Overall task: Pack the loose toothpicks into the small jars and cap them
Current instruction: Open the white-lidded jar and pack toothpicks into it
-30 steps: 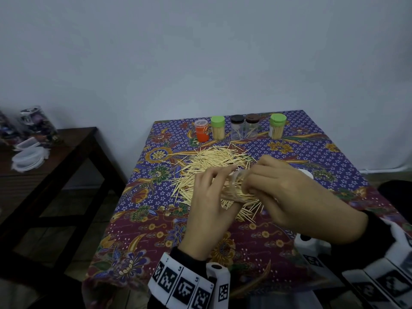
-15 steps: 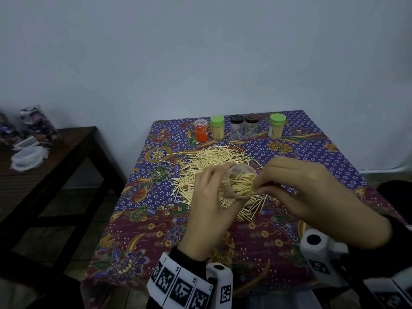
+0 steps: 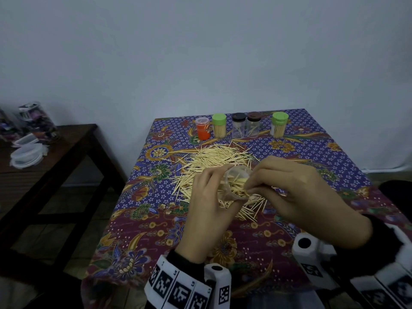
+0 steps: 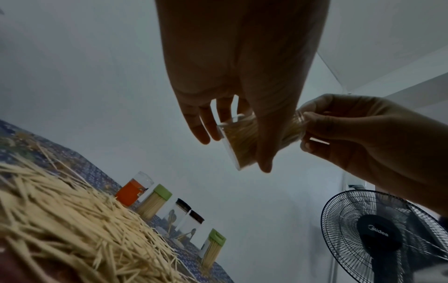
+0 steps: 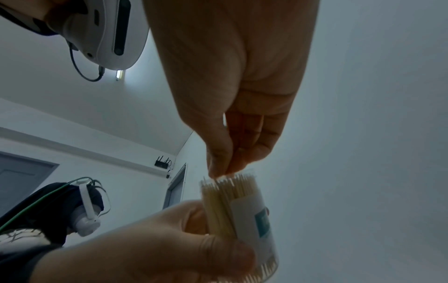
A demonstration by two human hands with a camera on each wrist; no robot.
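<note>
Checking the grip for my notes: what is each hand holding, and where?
The left hand grips the clear toothpick jar around its side wall. The right hand pinches toothpick tips at the jar's open mouth.

Black sleeves (image 3: 185,258), white wrist bands (image 3: 178,288) printed with black square markers.

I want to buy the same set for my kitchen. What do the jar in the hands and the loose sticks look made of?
The jar held by the left hand looks like clear, glossy plastic: the sticks show through its thin wall, which bears a paper label; glass cannot be ruled out. The toothpicks look like pale, matte wood or bamboo, thin with pointed ends.
</note>
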